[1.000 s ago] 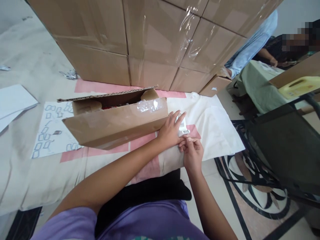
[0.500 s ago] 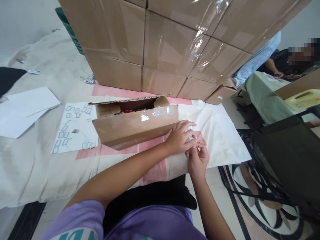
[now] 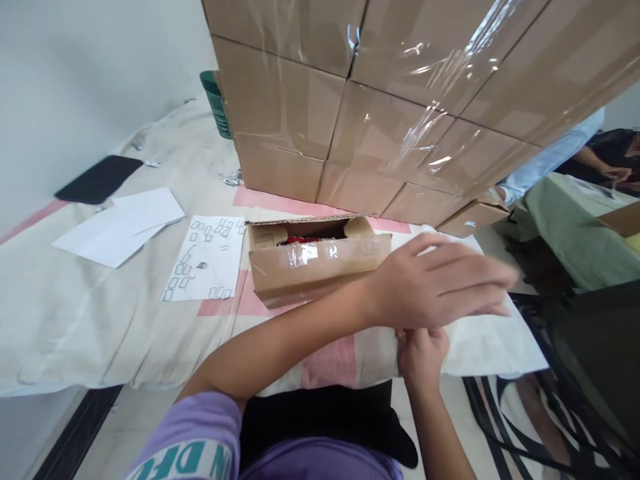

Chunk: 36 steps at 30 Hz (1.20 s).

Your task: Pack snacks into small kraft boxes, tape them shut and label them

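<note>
My left hand (image 3: 440, 285) stretches flat to the right above the white cloth (image 3: 487, 340), fingers extended and slightly blurred, with nothing seen in it. It crosses over my right hand (image 3: 423, 352), which is curled closed below it at the near edge of the cloth; what it holds is hidden. Just behind and left of my hands lies an open cardboard box (image 3: 315, 267) with red items (image 3: 303, 240) inside.
A wall of taped cardboard cartons (image 3: 400, 113) rises behind the box. A sheet with small printed labels (image 3: 207, 267) and blank white papers (image 3: 120, 225) lie to the left. A black metal chair (image 3: 585, 360) stands at right. Another person's arm (image 3: 597, 163) shows far right.
My left hand let go of the small white item and swept out to the right, fingers spread. My right hand stayed closed under it. The view turned left.
</note>
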Motion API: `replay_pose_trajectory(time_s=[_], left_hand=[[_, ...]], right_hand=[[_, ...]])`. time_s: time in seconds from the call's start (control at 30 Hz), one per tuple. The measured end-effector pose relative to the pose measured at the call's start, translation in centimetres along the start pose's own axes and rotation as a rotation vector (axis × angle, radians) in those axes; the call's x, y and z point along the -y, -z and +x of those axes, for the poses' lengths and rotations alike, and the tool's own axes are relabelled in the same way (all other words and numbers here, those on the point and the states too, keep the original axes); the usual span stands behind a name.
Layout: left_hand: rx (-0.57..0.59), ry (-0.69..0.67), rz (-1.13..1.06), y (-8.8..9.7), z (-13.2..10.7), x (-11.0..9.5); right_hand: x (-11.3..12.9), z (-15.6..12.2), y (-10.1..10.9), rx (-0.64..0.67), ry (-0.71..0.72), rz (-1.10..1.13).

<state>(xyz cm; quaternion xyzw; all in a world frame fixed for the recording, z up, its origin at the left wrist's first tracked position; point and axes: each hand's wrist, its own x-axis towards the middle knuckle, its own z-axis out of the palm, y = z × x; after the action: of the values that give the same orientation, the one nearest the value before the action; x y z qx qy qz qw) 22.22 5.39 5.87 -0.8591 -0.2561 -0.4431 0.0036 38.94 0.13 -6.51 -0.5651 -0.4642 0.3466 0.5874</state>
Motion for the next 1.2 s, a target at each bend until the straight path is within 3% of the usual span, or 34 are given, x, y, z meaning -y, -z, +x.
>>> replay_pose_trajectory(time_s=[0.13, 0.23, 0.3, 0.37, 0.43, 0.57, 0.77, 1.0, 1.2], left_hand=[[-0.098, 0.297, 0.039, 7.1, 1.5, 0.7], [-0.136, 0.441, -0.040, 9.2, 0.8, 3.1], [-0.151, 0.519, -0.092, 9.7, 0.1, 4.7], [-0.148, 0.594, -0.125, 10.4, -0.5, 5.8], [-0.121, 0.676, -0.140, 11.7, -1.1, 6.4], [-0.060, 0.867, -0.100, 15.4, -2.6, 7.1], [0.104, 1.120, -0.056, 19.3, -5.6, 8.8], [0.349, 1.171, -0.233, 20.3, -6.8, 9.8], [0.387, 1.133, -0.285, 19.9, -6.5, 10.2]], right_hand=[[3.1, 4.0, -2.5, 0.170, 0.472, -0.108], [6.3, 8.1, -6.4, 0.380, 0.830, -0.204], [8.0, 10.0, -9.0, 0.575, 0.977, -0.292], [8.9, 10.8, -11.0, 0.768, 0.993, -0.315], [9.0, 10.7, -12.0, 0.845, 0.920, -0.268], [7.5, 10.0, -12.0, 0.776, 0.845, -0.160], [5.2, 10.5, -12.1, 0.859, 0.836, -0.067], [3.9, 10.3, -13.0, 0.713, 0.913, -0.068], [3.5, 10.6, -13.0, 0.680, 0.933, -0.065]])
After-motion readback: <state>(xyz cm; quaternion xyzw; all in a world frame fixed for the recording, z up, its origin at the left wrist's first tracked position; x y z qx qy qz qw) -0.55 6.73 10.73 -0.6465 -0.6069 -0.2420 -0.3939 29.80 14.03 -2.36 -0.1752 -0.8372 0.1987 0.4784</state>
